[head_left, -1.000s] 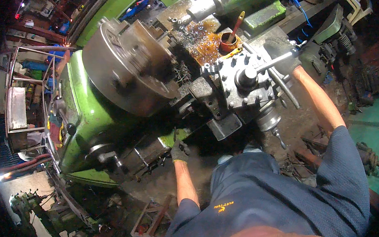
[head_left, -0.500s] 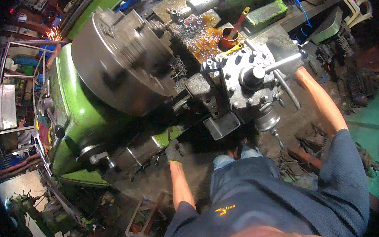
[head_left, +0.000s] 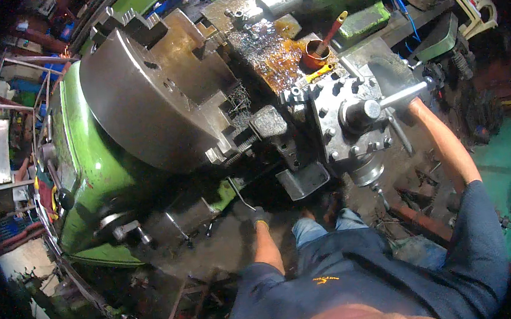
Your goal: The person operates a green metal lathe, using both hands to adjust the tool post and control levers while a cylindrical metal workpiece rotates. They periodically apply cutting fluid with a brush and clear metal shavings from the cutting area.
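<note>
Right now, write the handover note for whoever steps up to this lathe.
Left hand, gloved: on a thin lever at the front of the green lathe.
Right hand: grips the tool post handle.
Tool post sits close to the big chuck, whose jaws look empty.
Oil cup with brush stands behind, on the oily carriage.
Done: nothing visibly cut. Left: cannot tell from here.

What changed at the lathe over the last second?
Little changed. The view tilted, so the chuck looms larger. The left hand stays on the slim lever below the carriage, and the right hand keeps its grip on the tool post handle.
</note>
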The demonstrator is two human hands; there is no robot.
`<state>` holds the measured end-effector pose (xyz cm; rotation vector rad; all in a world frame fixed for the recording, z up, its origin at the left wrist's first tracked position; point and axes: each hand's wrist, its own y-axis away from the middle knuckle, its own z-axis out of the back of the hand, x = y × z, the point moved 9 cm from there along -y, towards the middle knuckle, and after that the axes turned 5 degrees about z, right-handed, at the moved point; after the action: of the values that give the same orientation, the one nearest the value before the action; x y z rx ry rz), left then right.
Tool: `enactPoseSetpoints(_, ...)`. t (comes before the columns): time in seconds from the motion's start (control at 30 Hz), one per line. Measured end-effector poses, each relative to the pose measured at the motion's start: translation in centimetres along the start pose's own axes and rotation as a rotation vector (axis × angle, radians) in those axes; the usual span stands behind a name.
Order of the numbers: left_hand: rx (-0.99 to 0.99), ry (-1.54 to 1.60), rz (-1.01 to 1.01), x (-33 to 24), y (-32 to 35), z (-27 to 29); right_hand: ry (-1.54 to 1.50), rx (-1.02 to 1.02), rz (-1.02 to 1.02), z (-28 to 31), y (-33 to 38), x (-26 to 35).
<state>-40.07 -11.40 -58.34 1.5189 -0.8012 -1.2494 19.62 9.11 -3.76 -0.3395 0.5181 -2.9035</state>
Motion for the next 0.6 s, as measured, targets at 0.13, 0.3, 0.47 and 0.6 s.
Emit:
enactPoseSetpoints(0.13,-0.361,-0.496,-0.178,-0.1,0.2,3.2,0.008,0.033,-0.053,-1.2,0.3,-1.0)
enactPoseSetpoints(0.3,-0.535,-1.110,-0.745,-4.8,6.9,2.5,0.165,0.023,0.044,-3.2,1.4,-2.4)
enactPoseSetpoints(0.47,-0.607,-0.703,-1.128,-16.0,22.9,1.4,0.182,0.130,-0.023,-4.3,0.9,-3.6)
enactPoseSetpoints(0.6,-0.752,-0.533,-1.308,-29.6,41.3,-0.1,0.070,0.043,-0.072,-2.9,1.1,-3.3)
